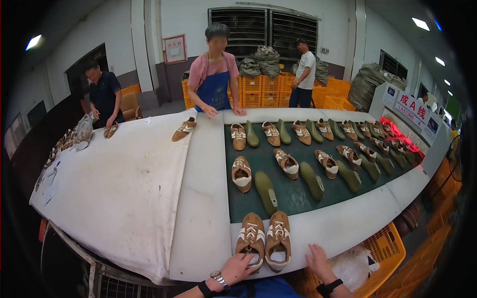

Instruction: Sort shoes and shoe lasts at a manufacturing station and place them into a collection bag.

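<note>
A pair of brown and white shoe uppers lies side by side at the near edge of the line, the left one (251,237) and the right one (278,239). My left hand (237,268) rests on the heel of the left upper, fingers curled over it. My right hand (316,259) lies flat on the white edge just right of the pair, fingers apart and holding nothing. Beyond them runs the green conveyor belt (290,196) carrying several more brown uppers and olive green shoe lasts (266,191).
A white cloth-covered table (119,188) spreads to the left. A person in a blue apron (214,74) stands across it, another in dark blue (103,94) at far left, a third by orange crates (258,89). An orange crate (385,248) sits at my right.
</note>
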Action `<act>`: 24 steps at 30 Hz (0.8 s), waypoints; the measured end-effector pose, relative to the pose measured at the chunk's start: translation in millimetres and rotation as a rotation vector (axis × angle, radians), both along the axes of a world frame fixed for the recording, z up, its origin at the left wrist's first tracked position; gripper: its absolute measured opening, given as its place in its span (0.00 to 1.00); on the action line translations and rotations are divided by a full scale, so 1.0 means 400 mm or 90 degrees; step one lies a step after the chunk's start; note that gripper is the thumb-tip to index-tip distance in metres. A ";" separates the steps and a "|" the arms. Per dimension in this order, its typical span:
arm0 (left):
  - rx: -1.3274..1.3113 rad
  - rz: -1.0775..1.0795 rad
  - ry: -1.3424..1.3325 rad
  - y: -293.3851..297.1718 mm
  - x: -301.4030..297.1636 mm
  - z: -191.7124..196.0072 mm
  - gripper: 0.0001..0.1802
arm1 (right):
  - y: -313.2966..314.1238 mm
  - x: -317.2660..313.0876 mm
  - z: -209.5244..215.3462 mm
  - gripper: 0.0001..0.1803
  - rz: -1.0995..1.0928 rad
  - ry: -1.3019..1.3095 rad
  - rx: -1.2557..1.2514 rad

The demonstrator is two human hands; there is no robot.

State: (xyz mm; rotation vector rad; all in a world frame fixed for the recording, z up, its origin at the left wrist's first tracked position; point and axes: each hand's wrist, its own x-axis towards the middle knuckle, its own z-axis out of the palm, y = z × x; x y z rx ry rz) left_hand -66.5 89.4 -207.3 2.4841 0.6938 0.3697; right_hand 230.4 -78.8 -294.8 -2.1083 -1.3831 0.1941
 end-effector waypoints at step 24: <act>0.023 -0.007 0.048 0.001 -0.015 -0.098 0.22 | 0.122 -0.278 0.152 0.17 0.180 -0.092 -0.145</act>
